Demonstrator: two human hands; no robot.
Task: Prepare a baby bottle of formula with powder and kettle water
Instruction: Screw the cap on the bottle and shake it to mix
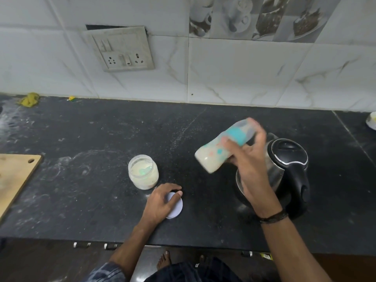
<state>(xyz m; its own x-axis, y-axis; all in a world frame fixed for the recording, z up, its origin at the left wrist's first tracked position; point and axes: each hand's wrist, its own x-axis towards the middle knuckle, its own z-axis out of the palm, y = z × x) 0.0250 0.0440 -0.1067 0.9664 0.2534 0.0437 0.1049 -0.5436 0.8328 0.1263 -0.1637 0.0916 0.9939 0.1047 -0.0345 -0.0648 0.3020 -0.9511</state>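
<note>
My right hand (249, 159) grips a baby bottle (215, 154) with a teal collar, tilted above the counter and blurred by motion; milky liquid fills it. Just behind that hand stands a steel electric kettle (289, 157) with a black lid and handle. An open clear jar of pale formula powder (143, 171) stands left of centre, with a green scoop inside. My left hand (162, 202) rests on the jar's white round lid (177, 207), which lies flat on the black counter (91, 180) just in front of the jar.
A wooden cutting board (14, 176) lies at the left edge. A yellow cloth (29, 99) sits at the back left by the tiled wall. A wall socket panel (122, 50) hangs above. Powder smears mark the counter. A white object (372, 120) shows at far right.
</note>
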